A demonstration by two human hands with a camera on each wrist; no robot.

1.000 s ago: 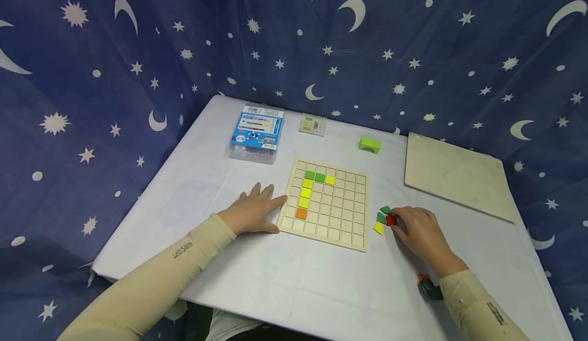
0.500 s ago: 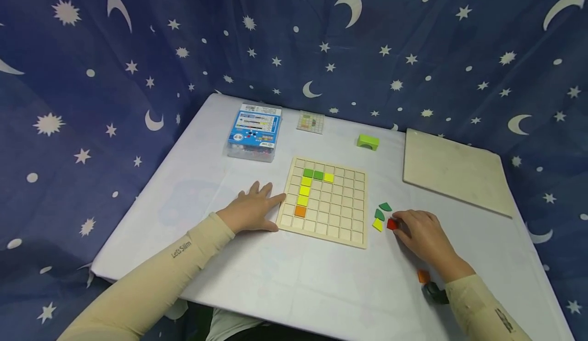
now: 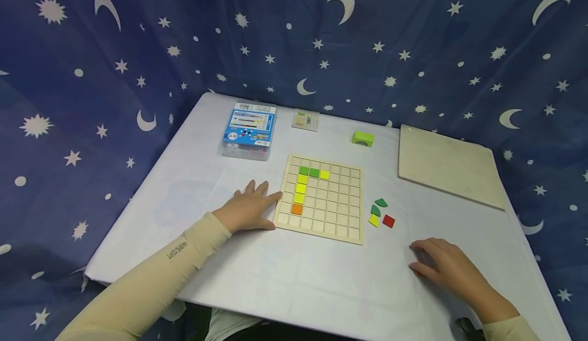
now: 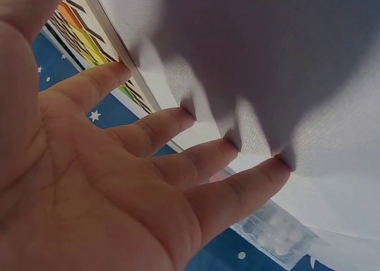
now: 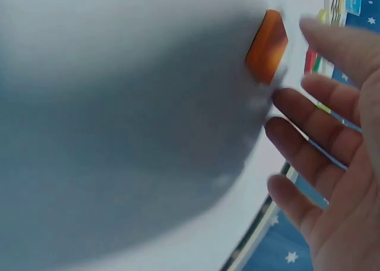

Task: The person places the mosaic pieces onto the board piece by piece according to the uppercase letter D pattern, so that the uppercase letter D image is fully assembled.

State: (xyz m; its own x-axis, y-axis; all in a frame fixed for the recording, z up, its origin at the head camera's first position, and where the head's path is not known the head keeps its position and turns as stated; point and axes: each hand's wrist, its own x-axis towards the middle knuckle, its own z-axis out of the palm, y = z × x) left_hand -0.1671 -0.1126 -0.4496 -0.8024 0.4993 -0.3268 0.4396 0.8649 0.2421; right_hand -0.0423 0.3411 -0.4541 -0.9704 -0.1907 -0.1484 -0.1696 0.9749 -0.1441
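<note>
My left hand (image 3: 247, 211) rests on the table with fingers spread, thumb and index finger at the left edge of a wooden grid board (image 3: 337, 211). Green, yellow and orange squares (image 3: 296, 209) lie in some of its cells. To the right, my right hand (image 3: 452, 269) hovers with loosely bent fingers around an orange block (image 5: 268, 48), which lies on the cloth just off the fingertips in the right wrist view. Beside the board lie a red square (image 3: 388, 221), a yellow piece (image 3: 374, 220) and two green pieces (image 3: 381, 202).
At the back stand a clear box with a blue label (image 3: 248, 131), a small pattern card (image 3: 305, 120) and a green arch block (image 3: 363, 138). A large wooden panel (image 3: 450, 167) lies at the back right. Something dark (image 3: 468, 327) shows by the right wrist.
My right hand has let go of the red square, leaving it beside the green and yellow pieces, and moved down and right over the orange block. My left hand stays at the board.
</note>
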